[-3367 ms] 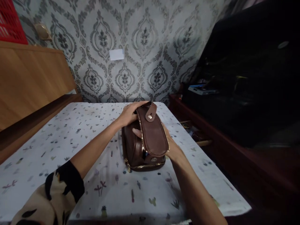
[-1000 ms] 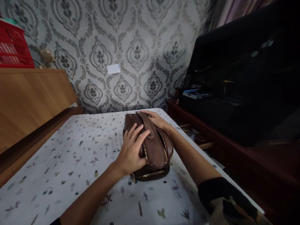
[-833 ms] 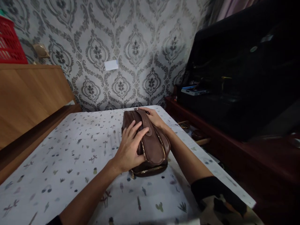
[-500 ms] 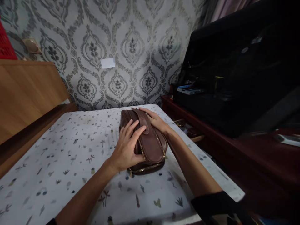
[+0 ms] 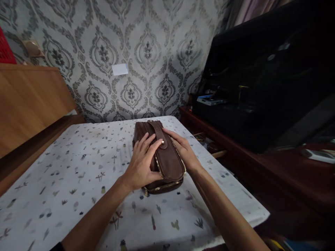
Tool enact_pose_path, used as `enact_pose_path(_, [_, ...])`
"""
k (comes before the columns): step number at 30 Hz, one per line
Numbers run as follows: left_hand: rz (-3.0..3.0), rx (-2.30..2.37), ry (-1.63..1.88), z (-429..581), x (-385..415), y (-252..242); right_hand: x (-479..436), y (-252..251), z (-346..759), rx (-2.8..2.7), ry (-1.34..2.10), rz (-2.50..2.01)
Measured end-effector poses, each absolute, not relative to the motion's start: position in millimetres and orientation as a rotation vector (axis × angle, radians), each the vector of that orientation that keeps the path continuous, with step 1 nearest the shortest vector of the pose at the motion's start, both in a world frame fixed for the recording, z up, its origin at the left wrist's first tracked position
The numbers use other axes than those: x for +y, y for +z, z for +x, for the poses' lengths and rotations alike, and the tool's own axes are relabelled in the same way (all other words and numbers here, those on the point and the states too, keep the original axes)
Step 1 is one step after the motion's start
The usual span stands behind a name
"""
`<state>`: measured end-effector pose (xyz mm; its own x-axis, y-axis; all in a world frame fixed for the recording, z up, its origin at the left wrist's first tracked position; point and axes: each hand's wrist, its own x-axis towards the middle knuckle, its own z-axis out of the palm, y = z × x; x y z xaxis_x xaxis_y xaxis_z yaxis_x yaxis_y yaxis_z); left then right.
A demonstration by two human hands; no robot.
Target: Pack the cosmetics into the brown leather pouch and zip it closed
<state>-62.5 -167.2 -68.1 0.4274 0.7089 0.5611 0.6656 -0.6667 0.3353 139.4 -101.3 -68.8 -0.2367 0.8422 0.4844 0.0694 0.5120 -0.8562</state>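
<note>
A brown leather bag (image 5: 169,158) with gold-toothed zippers and a snap strap (image 5: 159,134) across its top lies on a white printed sheet. My left hand (image 5: 142,162) holds it from the left, fingers spread over the side and top, thumb at the front end near the zipper edge. Against the bag's right side rests my right hand (image 5: 184,150), its index finger stretched along the upper edge by the zipper (image 5: 178,155); its other fingertips are hidden behind the bag. A zipper pull (image 5: 146,191) hangs at the lower front corner.
The sheet-covered surface (image 5: 91,157) reaches back to a patterned wall (image 5: 146,69). At the left stands a wooden panel (image 5: 34,104). On the right are a dark red cabinet (image 5: 261,174) with an open drawer (image 5: 218,153) and a large black screen-like object (image 5: 256,69).
My right hand has slid toward me and outward along the bag's right side, uncovering more of its far top. My left hand and the bag have stayed nearly in place.
</note>
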Motion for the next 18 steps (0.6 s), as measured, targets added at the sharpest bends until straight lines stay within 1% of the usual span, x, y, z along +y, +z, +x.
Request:
enact_pose_path(5, [2.622, 1.244, 1.119, -61.5, -166.8, -69.7, -130.2, -78.4, 136.4, -1.586, 0.774, -0.808])
enact_pose_path(10, [2.627, 1.271, 1.069, -60.8, -166.8, -68.7, -153.8, -87.9, 133.0, -1.677, 0.587, -0.823])
enact_pose_path(14, [2.646, 1.229, 0.964, -65.7, -167.4, -65.6, -162.0, -94.3, 135.1, -1.825, 0.352, -0.831])
enact_pose_path(18, [2.676, 1.106, 0.816, -79.2, -169.3, -56.8, -166.5, -92.3, 134.2, -1.964, 0.145, -0.932])
